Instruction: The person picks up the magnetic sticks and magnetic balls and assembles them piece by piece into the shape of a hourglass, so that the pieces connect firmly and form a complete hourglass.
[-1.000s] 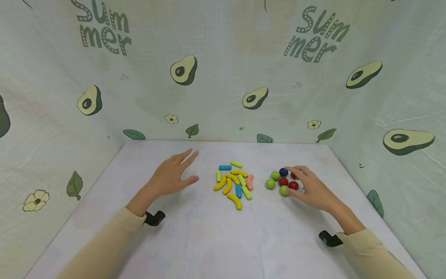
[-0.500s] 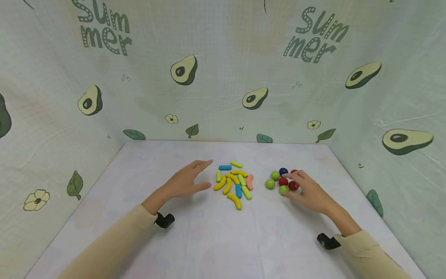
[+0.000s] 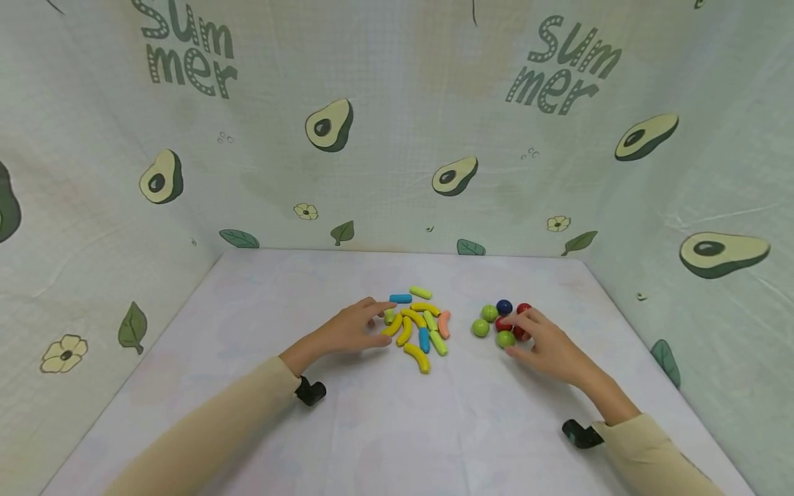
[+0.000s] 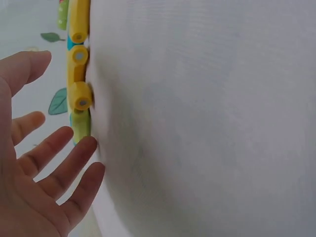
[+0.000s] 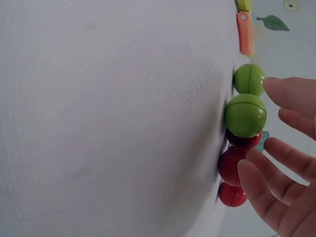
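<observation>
You can pass between the orange piece [image 3: 444,324] and the balls [image 3: 501,324], or across the near table [image 3: 403,434]. Bananas [image 3: 404,331] block your left hand [image 3: 350,331], balls your right hand [image 3: 547,346]; the back wall [image 3: 384,200] stops you beyond.

Pale desk [image 3: 397,427] bearing two small clusters, one at each grip.
Just right of the left grip [image 3: 344,333] lie five curved yellow pieces [image 3: 417,358], four straight lime pieces [image 3: 438,343], two blue pieces [image 3: 424,339] and a curved coral piece [image 3: 444,324]; one lime piece is partly hidden by that grip's fingers, one blue piece lies just beyond them, and the coral piece sits on the side toward the right grip [image 3: 546,348]. Left of and partly behind the right grip's fingers rest three green balls [image 3: 480,327], a dark blue ball [image 3: 504,307] and three red balls [image 3: 524,308], the blue one beyond the fingertips.
</observation>
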### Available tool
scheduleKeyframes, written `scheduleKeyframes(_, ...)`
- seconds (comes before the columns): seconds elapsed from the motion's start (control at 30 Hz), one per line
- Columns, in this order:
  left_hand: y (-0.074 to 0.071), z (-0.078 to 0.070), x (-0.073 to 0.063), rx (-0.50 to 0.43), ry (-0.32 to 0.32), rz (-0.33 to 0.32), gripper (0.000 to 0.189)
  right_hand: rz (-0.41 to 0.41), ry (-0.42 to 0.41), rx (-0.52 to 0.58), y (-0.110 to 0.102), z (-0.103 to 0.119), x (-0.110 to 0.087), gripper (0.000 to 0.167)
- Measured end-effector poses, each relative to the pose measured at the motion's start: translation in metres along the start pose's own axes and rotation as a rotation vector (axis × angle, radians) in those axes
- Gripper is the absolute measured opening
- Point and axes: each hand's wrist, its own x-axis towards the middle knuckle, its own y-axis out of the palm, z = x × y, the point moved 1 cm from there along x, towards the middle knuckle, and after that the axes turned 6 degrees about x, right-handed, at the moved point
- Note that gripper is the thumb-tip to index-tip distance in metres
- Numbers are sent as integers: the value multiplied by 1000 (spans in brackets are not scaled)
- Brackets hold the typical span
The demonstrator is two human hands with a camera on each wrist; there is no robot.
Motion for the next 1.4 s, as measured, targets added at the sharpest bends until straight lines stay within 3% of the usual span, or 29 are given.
scheduleKeyframes(0.37, 4, -5, 9, 83, 31, 13, 58, 0, -39, -16, 4, 2, -2, 41)
scheduleKeyframes(0.7, 9, -3, 18, 134, 54, 1, 58, 15, -53, -5, 5, 7, -1, 36)
scheduleKeyframes(0.97, 8, -6, 20, 97, 46, -20, 51, 3, -60, -21, 5, 7, 0, 33)
scheduleKeyframes(1.4, 2, -6, 17, 105, 26, 11, 44, 19, -75, -73, 6, 6, 1, 29)
